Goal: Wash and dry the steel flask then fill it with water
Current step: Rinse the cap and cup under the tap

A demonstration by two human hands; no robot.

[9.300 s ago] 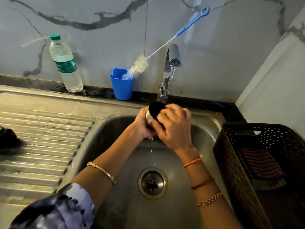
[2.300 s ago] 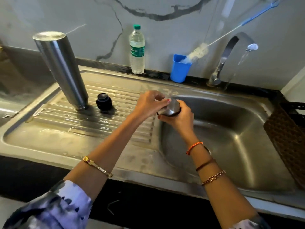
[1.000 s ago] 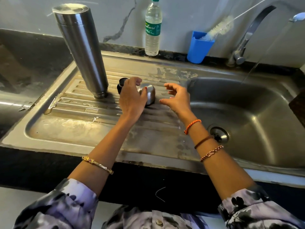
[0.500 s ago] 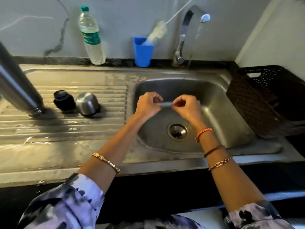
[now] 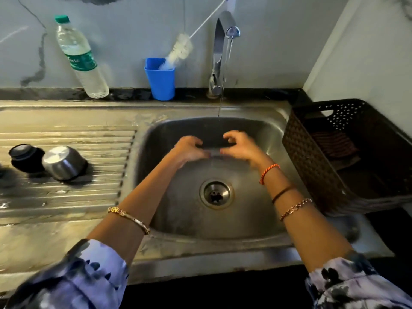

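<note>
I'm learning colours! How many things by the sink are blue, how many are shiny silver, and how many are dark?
Blue: 1, the blue cup
Shiny silver: 2, the steel cap and the tap
Dark: 2, the black stopper and the brown basket
Total: 5

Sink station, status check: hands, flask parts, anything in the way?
Both hands, left and right, empty under running tap. Steel cup and black stopper upturned on drainboard. Flask body out of frame. Basin unobstructed.
</note>
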